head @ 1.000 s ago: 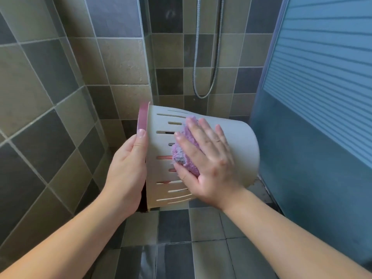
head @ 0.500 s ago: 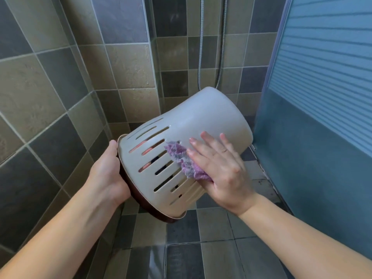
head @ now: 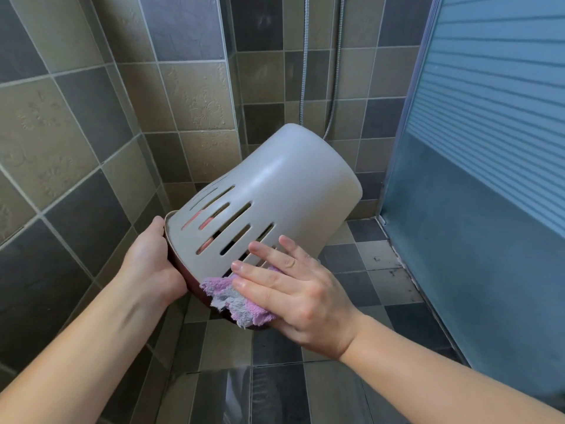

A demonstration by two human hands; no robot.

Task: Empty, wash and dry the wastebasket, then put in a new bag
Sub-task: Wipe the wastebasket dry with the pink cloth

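Note:
A cream plastic wastebasket [head: 287, 185] with slotted sides and a dark red rim is held in the air, tilted with its base up and to the right and its mouth down and to the left. My left hand [head: 146, 264] grips the rim at the lower left, thumb on the outside. My right hand [head: 293, 289] lies flat with straight fingers on a purple and grey cloth [head: 235, 301], pressing it against the basket's lower side near the rim. The inside of the basket is hidden.
Tiled walls stand close at the left and behind. A metal shower hose [head: 333, 87] hangs on the back wall. A frosted blue glass door [head: 477, 179] closes the right side. The tiled floor [head: 275, 390] below looks wet.
The basket has turned from lying sideways to base-up and tilted. My right hand and the cloth have slid down the side toward the rim.

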